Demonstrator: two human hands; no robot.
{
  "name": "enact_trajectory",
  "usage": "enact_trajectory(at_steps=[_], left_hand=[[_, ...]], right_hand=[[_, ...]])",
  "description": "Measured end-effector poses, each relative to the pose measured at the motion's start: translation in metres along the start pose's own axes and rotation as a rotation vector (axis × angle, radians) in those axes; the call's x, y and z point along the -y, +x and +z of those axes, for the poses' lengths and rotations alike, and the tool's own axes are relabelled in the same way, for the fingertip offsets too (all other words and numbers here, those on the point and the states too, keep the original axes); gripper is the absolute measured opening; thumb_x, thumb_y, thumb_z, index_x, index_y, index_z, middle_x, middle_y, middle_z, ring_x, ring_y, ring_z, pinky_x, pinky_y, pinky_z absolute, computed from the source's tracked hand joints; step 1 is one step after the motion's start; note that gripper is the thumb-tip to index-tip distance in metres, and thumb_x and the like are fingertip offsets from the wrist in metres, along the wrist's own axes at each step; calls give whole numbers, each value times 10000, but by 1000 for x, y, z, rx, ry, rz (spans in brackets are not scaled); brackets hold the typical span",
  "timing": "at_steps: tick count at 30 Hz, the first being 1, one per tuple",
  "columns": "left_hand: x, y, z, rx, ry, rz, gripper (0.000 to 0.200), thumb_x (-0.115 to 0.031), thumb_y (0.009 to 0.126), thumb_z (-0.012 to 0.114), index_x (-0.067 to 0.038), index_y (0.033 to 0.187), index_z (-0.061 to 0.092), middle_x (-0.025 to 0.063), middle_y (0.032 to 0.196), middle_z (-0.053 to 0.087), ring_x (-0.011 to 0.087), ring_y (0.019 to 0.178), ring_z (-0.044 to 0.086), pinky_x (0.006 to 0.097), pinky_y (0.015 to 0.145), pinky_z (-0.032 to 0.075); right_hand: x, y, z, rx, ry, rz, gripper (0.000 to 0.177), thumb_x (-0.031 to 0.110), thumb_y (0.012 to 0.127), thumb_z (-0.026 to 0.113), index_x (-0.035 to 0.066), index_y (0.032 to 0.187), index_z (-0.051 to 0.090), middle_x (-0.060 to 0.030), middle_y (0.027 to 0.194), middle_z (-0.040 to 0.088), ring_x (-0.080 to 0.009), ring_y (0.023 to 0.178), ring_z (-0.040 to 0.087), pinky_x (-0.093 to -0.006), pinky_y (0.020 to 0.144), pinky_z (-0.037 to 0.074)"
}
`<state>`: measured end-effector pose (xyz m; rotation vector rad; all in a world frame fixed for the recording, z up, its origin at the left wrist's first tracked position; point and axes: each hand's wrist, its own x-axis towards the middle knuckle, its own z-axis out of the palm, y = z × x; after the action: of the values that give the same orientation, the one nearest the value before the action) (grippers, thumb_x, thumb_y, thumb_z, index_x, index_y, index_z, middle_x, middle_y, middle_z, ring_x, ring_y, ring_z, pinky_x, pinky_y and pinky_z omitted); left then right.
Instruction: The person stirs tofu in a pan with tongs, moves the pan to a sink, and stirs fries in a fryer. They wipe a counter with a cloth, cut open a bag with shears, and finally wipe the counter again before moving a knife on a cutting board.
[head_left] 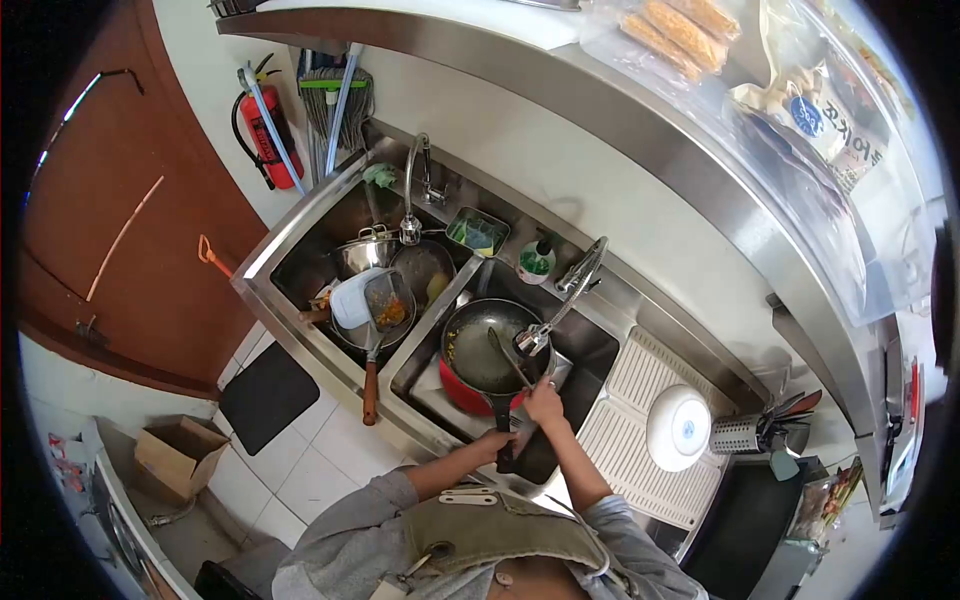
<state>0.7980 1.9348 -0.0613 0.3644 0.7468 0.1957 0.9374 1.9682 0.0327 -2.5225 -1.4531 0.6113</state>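
A dark frying pan [487, 362] with a red outside sits under the faucet in the right sink basin [602, 352]. Cloudy liquid lies in it, and yellow food bits cling to its left inner wall. My left hand [490, 448] is wrapped round the pan's black handle. In my right hand [543, 404] is a slim long-handled utensil [513, 360], its far end inside the pan; I cannot make out its kind. A chrome faucet [575, 290] arches over the pan's right side, its spout just above the rim.
In the left basin lie a metal pot [362, 256], a food-stained plastic container [352, 300] and a wooden-handled turner [371, 385]. A soap bottle [537, 262] stands behind the basins. On the right, a white bowl [680, 428] rests upside down on a drying rack [622, 440]. Overhead runs a steel shelf [640, 95].
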Motion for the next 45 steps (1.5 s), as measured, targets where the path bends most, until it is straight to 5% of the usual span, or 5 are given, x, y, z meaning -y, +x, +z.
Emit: enact_trajectory(at_steps=[8, 14, 20, 29, 45], left_hand=[[-33, -12, 39, 44, 73, -207, 227, -131, 751, 615, -70, 966, 575, 34, 843, 606, 201, 726, 592, 348, 705, 489], [67, 106, -34, 149, -23, -320, 360, -116, 654, 627, -63, 1006, 578, 64, 987, 592, 205, 812, 582, 373, 657, 466], [59, 80, -28, -163, 351, 6, 385, -167, 657, 628, -83, 1025, 557, 50, 958, 554, 174, 770, 534, 297, 588, 421], [-64, -142, 25, 582, 548, -78, 303, -214, 928, 431, -42, 1167, 502, 55, 1128, 539, 162, 1054, 509, 316, 948, 365], [-8, -207, 154, 1269, 1223, -165, 324, -207, 955, 397, 16, 1184, 445, 78, 1157, 496, 149, 1103, 441, 283, 965, 333]], right_hand=[[-7, -11, 36, -38, 11, -22, 439, 269, 826, 535, -69, 1033, 345, -309, 943, 548, -433, 859, 582, -467, 730, 495], [3, -50, 8, -67, 85, -4, 412, 318, 857, 505, -41, 1016, 383, -279, 877, 570, -429, 757, 604, -483, 660, 504], [-2, -68, -22, -154, -161, -43, 371, 332, 858, 519, -6, 972, 416, -211, 772, 597, -375, 658, 624, -456, 570, 515], [-45, -73, -3, -15, -326, -44, 416, 348, 866, 503, -32, 1006, 413, -228, 827, 602, -385, 680, 626, -462, 587, 514], [-45, -151, -53, 2, 382, -25, 511, 441, 882, 459, -60, 975, 493, -307, 866, 584, -437, 891, 576, -484, 734, 454]])
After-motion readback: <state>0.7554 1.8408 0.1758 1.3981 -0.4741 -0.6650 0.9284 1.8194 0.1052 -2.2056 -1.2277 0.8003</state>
